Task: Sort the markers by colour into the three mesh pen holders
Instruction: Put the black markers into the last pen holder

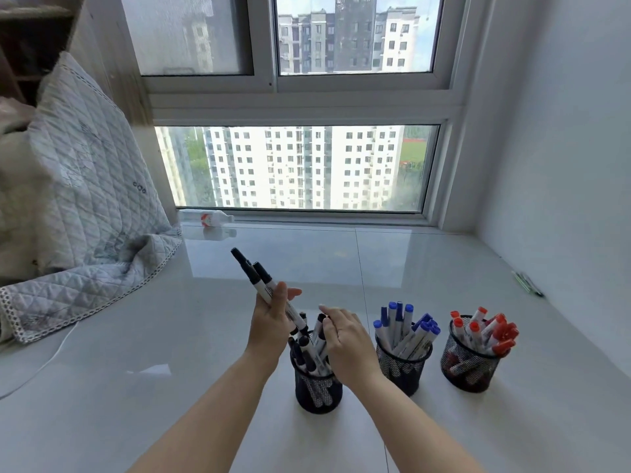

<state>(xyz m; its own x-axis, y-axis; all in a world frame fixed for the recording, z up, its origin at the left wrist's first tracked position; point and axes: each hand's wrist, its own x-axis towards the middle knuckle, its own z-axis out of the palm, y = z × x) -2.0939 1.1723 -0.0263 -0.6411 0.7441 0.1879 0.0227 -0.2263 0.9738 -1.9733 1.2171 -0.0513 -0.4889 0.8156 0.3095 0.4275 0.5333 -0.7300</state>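
Observation:
Three black mesh pen holders stand in a row on the white surface. The left holder (318, 394) contains several black-capped markers, the middle holder (403, 368) several blue-capped ones, and the right holder (467, 367) several red-capped ones. My left hand (273, 319) grips a bunch of black markers (259, 278), slanted up to the left, their lower ends just above the left holder. My right hand (345, 339) hovers over the left holder, fingers curled around the cap of a black marker (320, 327) standing in it.
A quilted grey blanket (82, 199) lies at the left. A small bottle (208, 218) lies on the window sill at the back. A green pen (527, 283) rests by the right wall. A white cable (41, 363) runs across the surface at the left.

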